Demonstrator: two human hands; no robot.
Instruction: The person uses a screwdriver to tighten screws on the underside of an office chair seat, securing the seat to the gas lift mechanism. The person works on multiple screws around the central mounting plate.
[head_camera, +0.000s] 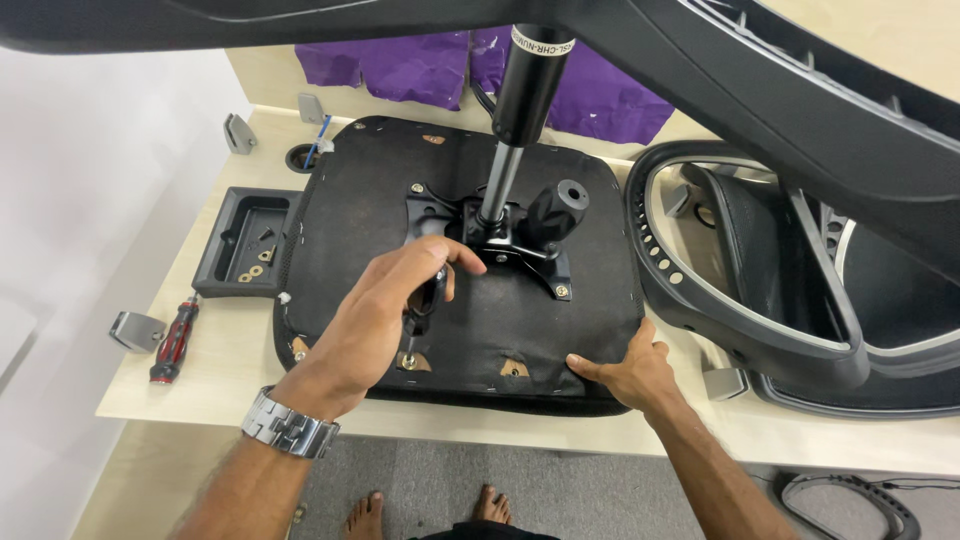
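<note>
Head view: an upturned office-chair seat, black fabric underside up, lies flat on a pale wooden table, its long axis running left to right across the view. Bolted to its middle is a black metal mechanism plate, from which a gas-lift cylinder rises toward the camera, its chrome rod below and black body above, tilted slightly right. A black knob sticks out from the plate to the upper right.

The left hand, a metal watch on its wrist, has its fingers curled closed around a black-handled tool. The tool stands nearly upright, tip down, on a fastener near the seat's front edge. The right hand lies with fingers spread open, pressed flat on the seat's front right corner, gripping nothing.

Left of the seat sits a black plastic tray holding small screws and washers. Nearer the table's edge lie a red-and-black screwdriver, pointing away from the person, and a grey bracket just beside it. To the right rests a black chair backrest frame. Purple wrapping lies at the table's far side. Bare feet show below on grey carpet.
</note>
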